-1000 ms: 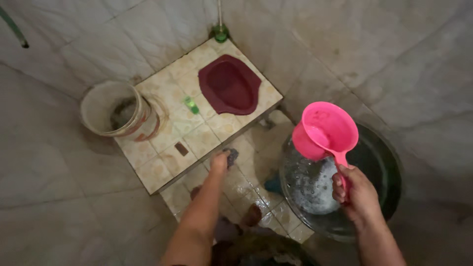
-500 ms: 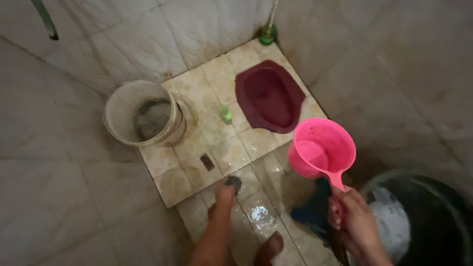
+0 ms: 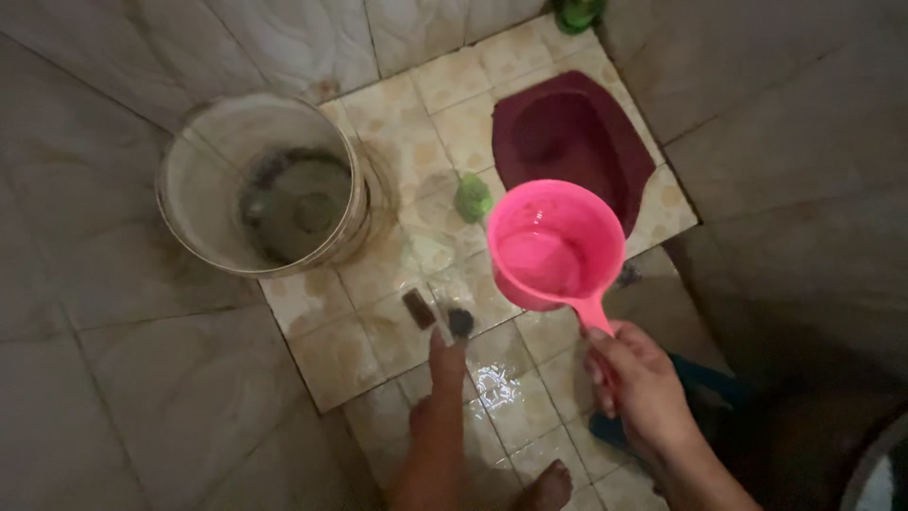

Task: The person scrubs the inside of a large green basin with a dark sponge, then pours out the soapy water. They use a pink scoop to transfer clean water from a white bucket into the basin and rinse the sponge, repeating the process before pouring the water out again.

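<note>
The pink dipper (image 3: 556,244) hangs in the air above the tiled step, its round bowl up and open to the camera, a little water lying in the bottom. Its long axis runs from the bowl down and to the right along the short handle, so the handle points toward the person and the bowl points away, toward the dark red squat pan (image 3: 573,142). The right hand (image 3: 636,380) is closed around the end of that handle, fingers wrapped and thumb on top.

Just left of the dipper, lower down, the left hand (image 3: 445,364) reaches out to the edge of the step, its fingertips pressed on a small dark scrubbing pad (image 3: 460,323); how tightly it grips the pad cannot be told. A small brown block (image 3: 418,308) lies just beside the pad. A green object (image 3: 472,197) sits between the squat pan and the pale bucket (image 3: 194,203), which stands at the left on the tiled floor (image 3: 322,355). A bare foot (image 3: 546,487) shows at the bottom edge.
</note>
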